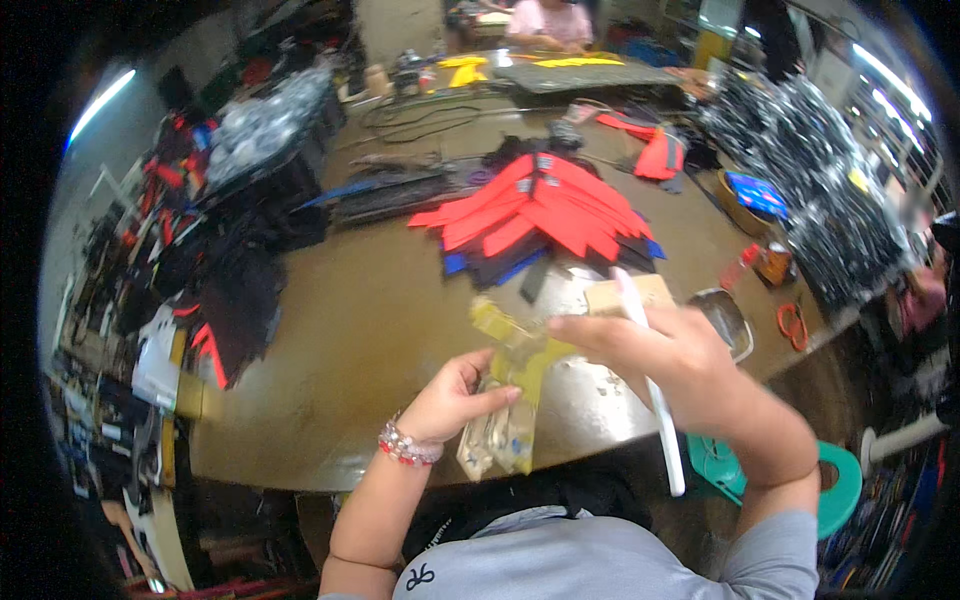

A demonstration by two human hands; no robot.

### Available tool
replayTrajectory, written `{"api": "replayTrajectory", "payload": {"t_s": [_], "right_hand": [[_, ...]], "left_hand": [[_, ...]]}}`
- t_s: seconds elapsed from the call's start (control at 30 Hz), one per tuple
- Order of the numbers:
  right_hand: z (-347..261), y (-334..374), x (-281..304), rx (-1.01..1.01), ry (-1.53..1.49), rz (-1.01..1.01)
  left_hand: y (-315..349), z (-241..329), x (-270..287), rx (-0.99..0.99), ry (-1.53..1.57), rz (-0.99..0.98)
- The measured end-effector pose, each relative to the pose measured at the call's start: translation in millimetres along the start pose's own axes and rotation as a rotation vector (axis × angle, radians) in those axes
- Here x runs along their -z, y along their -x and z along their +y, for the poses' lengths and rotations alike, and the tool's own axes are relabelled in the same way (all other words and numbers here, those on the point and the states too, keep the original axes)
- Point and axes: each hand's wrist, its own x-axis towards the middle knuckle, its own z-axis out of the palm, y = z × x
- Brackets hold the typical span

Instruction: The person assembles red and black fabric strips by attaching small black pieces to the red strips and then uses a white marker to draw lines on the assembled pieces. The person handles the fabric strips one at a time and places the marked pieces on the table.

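My left hand [447, 398], with beaded bracelets at its wrist, grips a bunch of yellow-green flat pieces [520, 430] near the table's front edge. Their lower ends look layered and cream-coloured; blur hides the material. In my right hand [675, 358] a long white stick [665, 440] is held, slanting across the palm with its lower end hanging free. The fingertips of that hand reach to the upper part of the yellow-green pieces. A tan block [655, 290] lies just behind my right hand.
Red, black and blue chevron pieces [540, 205] are fanned out on the brown table [340, 330]. Orange-handled scissors [793, 325], a red-capped bottle [738, 265] and a metal tray [722, 318] lie at the right. A green stool [838, 480] stands below; another person [550, 22] sits at the far end.
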Motion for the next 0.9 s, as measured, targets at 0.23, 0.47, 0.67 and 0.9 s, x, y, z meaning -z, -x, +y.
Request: {"api": "replayTrajectory", "payload": {"t_s": [0.23,0.47,0.67,0.9], "right_hand": [[3,7,-102,-0.516,-0.494,-0.074],[6,6,-121,-0.474,-0.531,-0.008],[11,10,-120,-0.503,-0.459,0.063],[12,12,-127,-0.546,-0.522,-0.018]], "left_hand": [[28,-2,0,-0.329,0.092,0.437],[26,-1,-12,-0.283,-0.228,0.578],[21,-7,-11,-0.274,-0.033,0.363],[15,-13,-5,-0.267,-0.244,0.377]]}}
